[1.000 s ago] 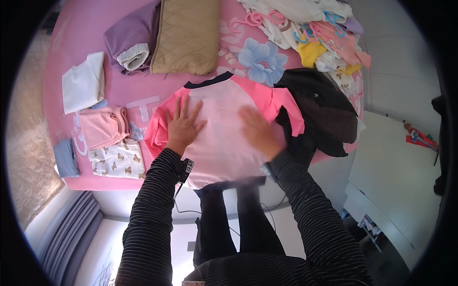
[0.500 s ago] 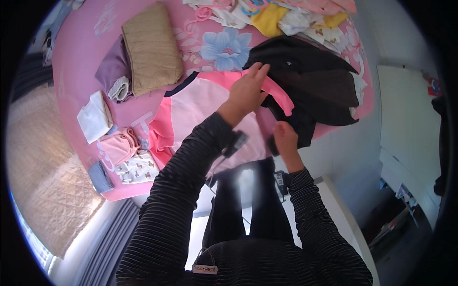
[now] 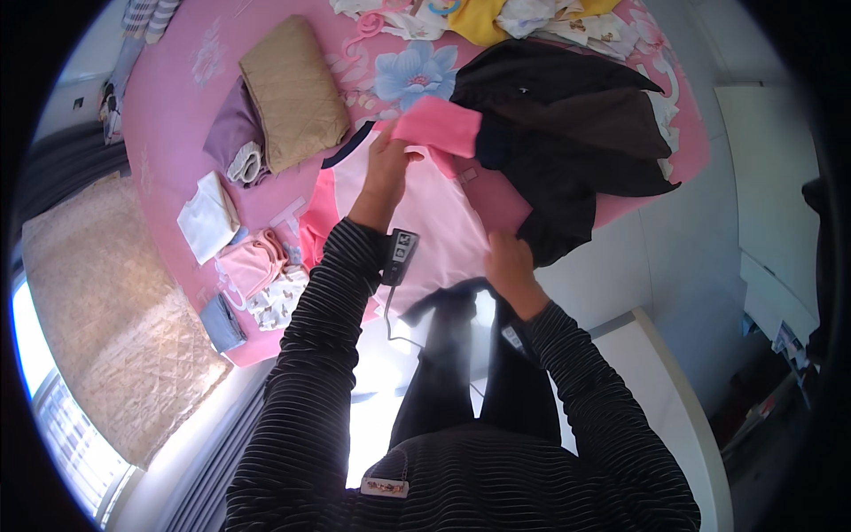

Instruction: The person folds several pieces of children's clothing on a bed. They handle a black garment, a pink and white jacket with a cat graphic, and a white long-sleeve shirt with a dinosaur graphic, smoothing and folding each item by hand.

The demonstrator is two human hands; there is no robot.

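Observation:
A pale pink shirt [image 3: 434, 208] with brighter pink sleeves and a dark neckband lies spread on the bed's near edge, its dark lower hem hanging over. Near the neckband, at the shoulder, my left hand [image 3: 387, 173] has its fingers closed on the fabric. The bright pink right-side sleeve [image 3: 441, 124] is lifted and stretches to the right, its dark cuff over a black garment [image 3: 567, 133]. My right hand [image 3: 512, 273] is closed on the shirt's right side edge, low down by the hem; its fingertips are partly hidden.
Left on the pink flowered bedding [image 3: 191, 97] lie a folded tan quilted piece [image 3: 297, 97], a purple garment [image 3: 235, 133] and several small folded clothes [image 3: 253, 263]. White and yellow clothes with hangers [image 3: 479, 22] are heaped at the far edge. Small devices are strapped at my wrists.
My left hand has moved left from the sleeve to the shoulder by the neckband. The sleeve has swung up and right. My right hand has shifted left and down onto the shirt's side edge.

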